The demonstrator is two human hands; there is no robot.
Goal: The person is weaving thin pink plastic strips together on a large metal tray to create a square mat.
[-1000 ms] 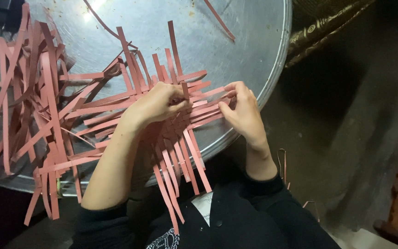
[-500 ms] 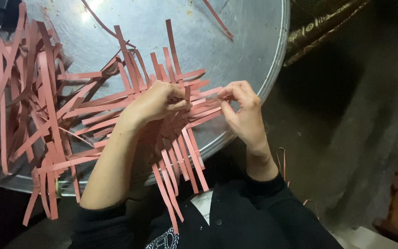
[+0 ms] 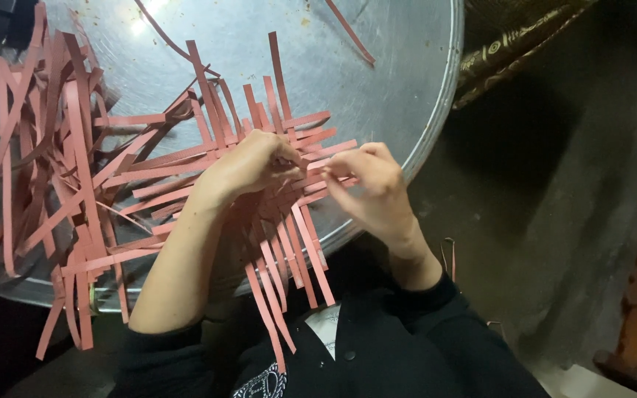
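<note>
Head view: the woven mat of pink strips (image 3: pixel 259 199) is pressed flat by the left hand (image 3: pixel 248 166), fingers curled closed over it. One strip end (image 3: pixel 333 168) is pinched shut in the right hand (image 3: pixel 370 184) at 3 o'clock. Strips should be kept taut and square. Loose strips (image 3: pixel 46 169) are heaped at 9 o'clock on the round metal tray (image 3: pixel 407 74).
</note>
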